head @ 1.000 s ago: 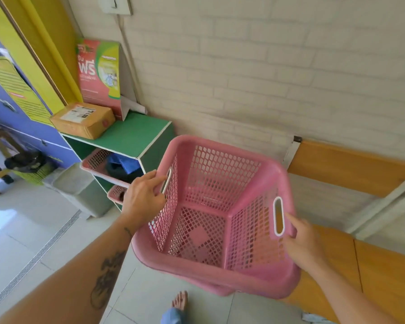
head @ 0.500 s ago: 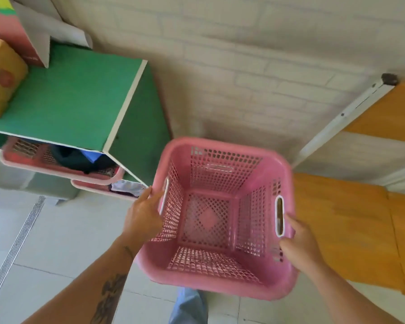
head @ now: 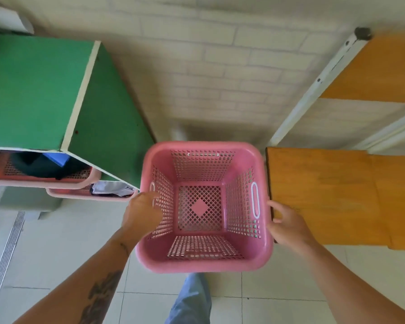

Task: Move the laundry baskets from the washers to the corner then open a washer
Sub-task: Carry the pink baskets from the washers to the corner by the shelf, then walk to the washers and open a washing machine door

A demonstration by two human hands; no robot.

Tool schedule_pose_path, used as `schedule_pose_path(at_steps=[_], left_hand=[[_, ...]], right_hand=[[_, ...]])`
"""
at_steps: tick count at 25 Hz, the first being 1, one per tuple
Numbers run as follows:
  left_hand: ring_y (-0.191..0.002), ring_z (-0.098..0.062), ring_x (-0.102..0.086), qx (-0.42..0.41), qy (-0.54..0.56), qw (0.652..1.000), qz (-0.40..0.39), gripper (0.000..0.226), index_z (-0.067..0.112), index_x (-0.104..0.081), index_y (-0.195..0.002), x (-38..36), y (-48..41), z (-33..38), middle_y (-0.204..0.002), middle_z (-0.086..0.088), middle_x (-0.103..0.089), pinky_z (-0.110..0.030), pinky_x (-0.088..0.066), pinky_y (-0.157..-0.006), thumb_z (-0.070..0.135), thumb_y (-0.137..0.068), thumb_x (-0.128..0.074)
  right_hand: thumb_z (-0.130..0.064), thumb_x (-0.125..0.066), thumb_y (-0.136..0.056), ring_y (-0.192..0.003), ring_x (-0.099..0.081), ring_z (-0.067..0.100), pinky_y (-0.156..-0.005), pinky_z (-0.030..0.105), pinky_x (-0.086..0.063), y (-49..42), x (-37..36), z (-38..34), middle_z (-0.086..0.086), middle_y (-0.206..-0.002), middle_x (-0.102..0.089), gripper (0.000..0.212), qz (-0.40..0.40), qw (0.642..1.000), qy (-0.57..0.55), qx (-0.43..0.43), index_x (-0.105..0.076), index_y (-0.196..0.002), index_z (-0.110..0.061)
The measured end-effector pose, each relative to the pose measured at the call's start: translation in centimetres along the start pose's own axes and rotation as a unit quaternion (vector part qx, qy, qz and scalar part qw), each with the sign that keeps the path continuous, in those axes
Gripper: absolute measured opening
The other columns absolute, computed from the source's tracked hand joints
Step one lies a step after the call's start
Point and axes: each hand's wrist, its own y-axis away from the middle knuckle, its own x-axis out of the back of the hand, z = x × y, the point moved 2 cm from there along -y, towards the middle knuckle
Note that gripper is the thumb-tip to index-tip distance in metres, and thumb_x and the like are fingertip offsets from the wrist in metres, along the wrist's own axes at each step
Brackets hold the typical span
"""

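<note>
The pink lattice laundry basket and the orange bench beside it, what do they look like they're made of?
Pink lattice laundry basket: apparently moulded plastic, smooth and slightly glossy, with uniform perforated walls. Orange bench: probably varnished wood or plywood, faint grain showing.

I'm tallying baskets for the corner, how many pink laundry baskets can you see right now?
3. One empty basket held between the left hand and right hand; two with clothes, an upper basket and lower basket, in the green shelf. More may be hidden.
</note>
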Motion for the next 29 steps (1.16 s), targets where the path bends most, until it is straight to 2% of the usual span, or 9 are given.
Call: schedule_pose_path(at_steps=[2,4,7,10,13,15,21,25,29], left_hand=[[-0.088,-0.017,-0.065,-0.051,0.009,0.999,-0.014,0.045,0.033,-0.065,-0.111,0.4,1.9,2.9,-0.115,0.004,-0.066,-0.026,-0.053,-0.077,0.012,-0.076,-0.045],[-0.091,-0.01,-0.064,-0.092,0.008,0.995,-0.025,0.046,0.033,-0.064,-0.114,0.7,5.0,6.4,-0.117,0.008,-0.066,-0.021,-0.052,-0.078,0.013,-0.078,-0.044],[-0.106,-0.017,-0.063,-0.166,-0.017,0.986,-0.021,0.043,0.031,-0.064,-0.118,0.3,10.8,11.8,-0.119,0.005,-0.067,-0.031,-0.048,-0.099,0.015,-0.082,-0.046],[-0.11,-0.02,-0.062,-0.273,-0.053,0.96,-0.026,0.045,0.024,-0.062,-0.123,-1.8,19.0,17.3,-0.122,0.0,-0.067,-0.034,-0.047,-0.102,0.012,-0.084,-0.044],[-0.107,-0.018,-0.064,-0.377,-0.115,0.918,-0.043,0.047,0.021,-0.062,-0.123,-5.5,27.6,22.5,-0.125,0.001,-0.066,-0.029,-0.049,-0.096,0.011,-0.082,-0.042],[-0.107,-0.016,-0.063,-0.415,-0.116,0.901,-0.054,0.045,0.024,-0.062,-0.121,-8.0,32.9,26.0,-0.124,0.004,-0.065,-0.026,-0.047,-0.094,0.014,-0.082,-0.042],[-0.105,-0.017,-0.061,-0.535,-0.147,0.827,-0.093,0.039,0.034,-0.058,-0.122,-15.3,47.8,36.9,-0.119,0.008,-0.062,-0.037,-0.054,-0.09,0.023,-0.089,-0.04],[-0.084,-0.018,-0.065,-0.59,-0.151,0.784,-0.122,0.04,0.03,-0.057,-0.124,-20.8,54.8,43.6,-0.117,0.006,-0.055,-0.036,-0.058,-0.071,0.02,-0.092,-0.035],[-0.082,-0.015,-0.064,-0.628,-0.152,0.752,-0.132,0.041,0.035,-0.061,-0.118,-27.0,58.7,50.1,-0.118,0.005,-0.062,-0.034,-0.057,-0.073,0.022,-0.087,-0.038]], right_hand=[[-0.015,-0.061,-0.081,-0.119,-0.056,0.019,-0.097,0.037,-0.049,2.9,2.0,0.6,-0.006,-0.137,-0.052,0.059,0.019,1.0,0.002,0.017,-0.049,-0.138,-0.024],[-0.013,-0.059,-0.082,-0.123,-0.052,0.021,-0.101,0.037,-0.046,6.6,4.5,2.0,-0.003,-0.142,-0.048,0.055,0.058,0.998,0.019,0.033,-0.05,-0.137,-0.021],[-0.017,-0.057,-0.084,-0.124,-0.051,0.019,-0.102,0.037,-0.045,12.2,8.2,5.2,-0.002,-0.144,-0.046,0.053,0.108,0.992,0.029,0.057,-0.05,-0.136,-0.023],[-0.02,-0.059,-0.085,-0.123,-0.051,0.019,-0.1,0.032,-0.042,19.1,12.2,9.6,0.001,-0.142,-0.047,0.052,0.159,0.983,0.029,0.09,-0.05,-0.136,-0.022],[-0.022,-0.058,-0.085,-0.126,-0.048,0.018,-0.103,0.031,-0.039,27.2,16.1,15.3,0.001,-0.14,-0.048,0.05,0.235,0.967,0.025,0.095,-0.051,-0.135,-0.02],[-0.024,-0.055,-0.086,-0.127,-0.046,0.018,-0.102,0.031,-0.038,32.2,18.7,19.5,-0.002,-0.14,-0.047,0.049,0.28,0.957,0.017,0.075,-0.051,-0.134,-0.023],[-0.027,-0.053,-0.083,-0.121,-0.05,0.02,-0.1,0.036,-0.043,45.4,26.8,31.2,-0.004,-0.136,-0.049,0.048,0.41,0.912,0.0,0.009,-0.052,-0.131,-0.026],[-0.032,-0.054,-0.08,-0.125,-0.047,0.019,-0.104,0.038,-0.04,50.9,31.5,38.2,-0.006,-0.135,-0.05,0.048,0.471,0.881,-0.006,-0.042,-0.053,-0.128,-0.029],[-0.031,-0.054,-0.08,-0.126,-0.046,0.019,-0.105,0.039,-0.039,53.4,36.3,43.8,-0.008,-0.136,-0.049,0.047,0.501,0.861,-0.006,-0.089,-0.052,-0.127,-0.031]])
